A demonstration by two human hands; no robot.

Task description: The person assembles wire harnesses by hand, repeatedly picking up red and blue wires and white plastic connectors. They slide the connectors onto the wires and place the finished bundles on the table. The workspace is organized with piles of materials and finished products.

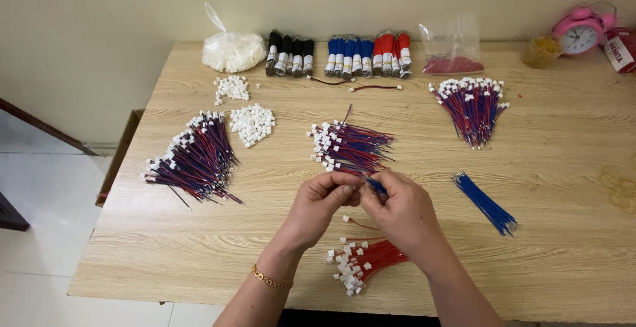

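My left hand (320, 204) and my right hand (403, 209) meet over the middle of the wooden table (563, 188), fingertips pinched together. Between them is a thin blue wire (376, 184), held by the right fingers, and a small white connector that is mostly hidden under the left fingertips. Just beyond the hands lies a pile of red-and-blue wire pairs with white connectors (348, 147). Below the hands sits a bunch of red wires with white connectors (361, 265), with one loose red wire (358, 222) above it.
Loose blue wires (485, 202) lie to the right. More red-blue bundles lie at the left (195, 159) and far right (474, 105). White connector heaps (252, 123), a bag of connectors (232, 50), black, blue and red wire bundles (339, 55), a pink clock (580, 32).
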